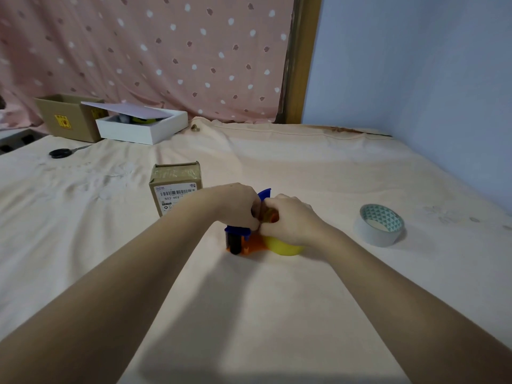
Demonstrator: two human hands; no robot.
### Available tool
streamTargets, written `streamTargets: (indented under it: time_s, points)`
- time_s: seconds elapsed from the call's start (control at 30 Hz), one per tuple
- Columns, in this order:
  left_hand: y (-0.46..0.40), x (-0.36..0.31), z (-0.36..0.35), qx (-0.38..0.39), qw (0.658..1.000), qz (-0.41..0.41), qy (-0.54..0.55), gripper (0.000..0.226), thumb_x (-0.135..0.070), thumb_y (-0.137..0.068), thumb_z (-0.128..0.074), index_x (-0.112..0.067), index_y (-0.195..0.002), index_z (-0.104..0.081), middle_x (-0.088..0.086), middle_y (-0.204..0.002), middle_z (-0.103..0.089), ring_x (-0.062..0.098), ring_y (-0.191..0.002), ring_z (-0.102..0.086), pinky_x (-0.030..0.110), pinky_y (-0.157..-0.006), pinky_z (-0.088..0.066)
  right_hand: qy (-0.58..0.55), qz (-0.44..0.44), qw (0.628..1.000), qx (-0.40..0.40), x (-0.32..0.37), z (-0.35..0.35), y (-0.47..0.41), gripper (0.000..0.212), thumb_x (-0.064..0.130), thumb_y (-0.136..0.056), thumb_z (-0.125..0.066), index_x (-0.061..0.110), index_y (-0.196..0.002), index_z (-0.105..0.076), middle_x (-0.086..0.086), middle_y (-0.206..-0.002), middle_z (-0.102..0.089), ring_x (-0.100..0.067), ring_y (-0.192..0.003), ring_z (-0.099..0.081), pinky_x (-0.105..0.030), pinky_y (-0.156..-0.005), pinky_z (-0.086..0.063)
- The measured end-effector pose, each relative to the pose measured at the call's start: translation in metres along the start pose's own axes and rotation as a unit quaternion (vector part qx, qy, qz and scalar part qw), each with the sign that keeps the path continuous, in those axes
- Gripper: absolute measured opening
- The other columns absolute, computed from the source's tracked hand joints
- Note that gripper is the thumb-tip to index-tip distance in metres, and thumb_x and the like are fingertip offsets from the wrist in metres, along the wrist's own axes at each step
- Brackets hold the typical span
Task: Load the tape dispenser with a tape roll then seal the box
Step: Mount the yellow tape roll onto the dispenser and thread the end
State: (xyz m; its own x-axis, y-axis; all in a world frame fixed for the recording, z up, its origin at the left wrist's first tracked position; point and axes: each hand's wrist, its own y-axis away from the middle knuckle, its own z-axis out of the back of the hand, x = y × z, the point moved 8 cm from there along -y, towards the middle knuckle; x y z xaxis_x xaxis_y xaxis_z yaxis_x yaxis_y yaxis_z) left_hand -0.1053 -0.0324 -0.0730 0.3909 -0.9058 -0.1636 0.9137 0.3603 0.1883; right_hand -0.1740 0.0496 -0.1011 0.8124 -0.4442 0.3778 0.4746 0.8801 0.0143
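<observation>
While both hands (241, 206) (291, 217) clench the dispenser (243, 242) on the bed (277, 314), fingers threading brown tape, loading looks underway. Spare roll (380, 224) sits right. Box (175, 189) just behind, sealing not started.

A pale peach cotton bedsheet (277, 314) covers the wide flat surface that fills the lower part of the view, creased in places and faintly patterned with flowers towards the left and far right. Behind it hangs a dusty pink fabric curtain (144, 51) dotted with small white and brown leaf shapes, reaching down to the sheet's far edge. A brown wooden upright post (300, 59), its paint worn along one edge, stands just beside the curtain's right side. To the right of the post rises a plain light blue painted wall (415, 65). Soft, even light falls across the sheet, with dim shadows in the foreground.
</observation>
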Motion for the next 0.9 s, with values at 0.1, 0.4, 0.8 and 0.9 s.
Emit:
streamTargets:
  time_s: [0.1,0.4,0.8,0.9]
  points:
    - [0.000,0.000,-0.001,0.018,1.000,0.001,0.005,0.020,-0.033,-0.081,-0.069,-0.022,-0.097,-0.075,0.006,-0.100,-0.073,0.025,-0.095,-0.067,0.030,-0.069,-0.049,-0.006,0.007,1.000,-0.004,0.001,0.000,0.001,0.025,0.056,-0.074,-0.065,0.045,-0.093,-0.054,0.006,-0.111,-0.060,-0.027,-0.111,-0.056,-0.043,-0.094,-0.045]
    - [0.008,-0.002,-0.003,0.090,0.993,0.000,0.073,0.025,-0.032,-0.087,-0.065,-0.017,-0.103,-0.077,0.009,-0.117,-0.069,0.028,-0.108,-0.064,0.037,-0.091,-0.051,0.003,0.019,1.000,0.003,0.003,-0.001,0.000,0.035,0.067,-0.069,-0.061,0.045,-0.093,-0.050,0.005,-0.107,-0.056,-0.028,-0.110,-0.055,-0.043,-0.093,-0.045]
    - [0.003,-0.011,-0.006,-0.007,0.997,0.029,-0.073,0.015,-0.021,-0.082,-0.061,-0.013,-0.090,-0.071,0.001,-0.068,-0.059,0.027,-0.073,-0.058,0.029,-0.055,-0.039,-0.058,0.008,0.998,0.002,0.003,0.003,0.001,0.025,0.057,-0.061,-0.069,0.052,-0.083,-0.059,0.016,-0.112,-0.063,-0.021,-0.110,-0.062,-0.045,-0.097,-0.052]
    - [0.003,-0.007,-0.006,-0.059,0.993,0.046,-0.088,0.016,-0.018,-0.083,-0.055,-0.018,-0.089,-0.070,-0.002,-0.067,-0.059,0.027,-0.074,-0.060,0.029,-0.056,-0.040,-0.074,0.010,0.997,0.008,0.003,0.002,0.002,0.033,0.061,-0.053,-0.064,0.051,-0.085,-0.060,0.016,-0.112,-0.063,-0.020,-0.110,-0.061,-0.046,-0.098,-0.052]
